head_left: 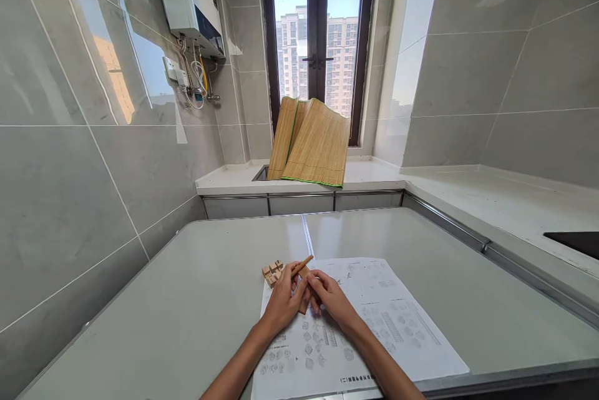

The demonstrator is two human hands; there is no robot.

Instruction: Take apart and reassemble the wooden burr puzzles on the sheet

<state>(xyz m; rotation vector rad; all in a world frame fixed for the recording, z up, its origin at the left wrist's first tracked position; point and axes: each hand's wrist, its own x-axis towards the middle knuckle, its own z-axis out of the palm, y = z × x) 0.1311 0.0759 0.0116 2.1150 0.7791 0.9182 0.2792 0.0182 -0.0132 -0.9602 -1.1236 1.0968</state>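
Both hands meet over a large printed sheet (pixel 397 319). My left hand (pixel 285 297) is closed round a thin wooden stick (pixel 305 262), whose tip points up and to the right. Between the two hands is a flat wooden piece (pixel 304 272), pinched by the fingers of my right hand (pixel 331 295). Its lower part shows beneath the fingers, and the rest is hidden, so I cannot tell whether stick and piece are joined. Just left of my left hand, small wooden blocks (pixel 271 273) sit grouped at the sheet's upper left edge.
The pale table (pixel 196 300) has a seam running away from me. Behind it a white counter (pixel 374 170) holds a folded bamboo mat (pixel 318 144) by the window. A water heater (pixel 189 0) hangs at the upper left. A dark panel (pixel 575 243) lies on the right counter.
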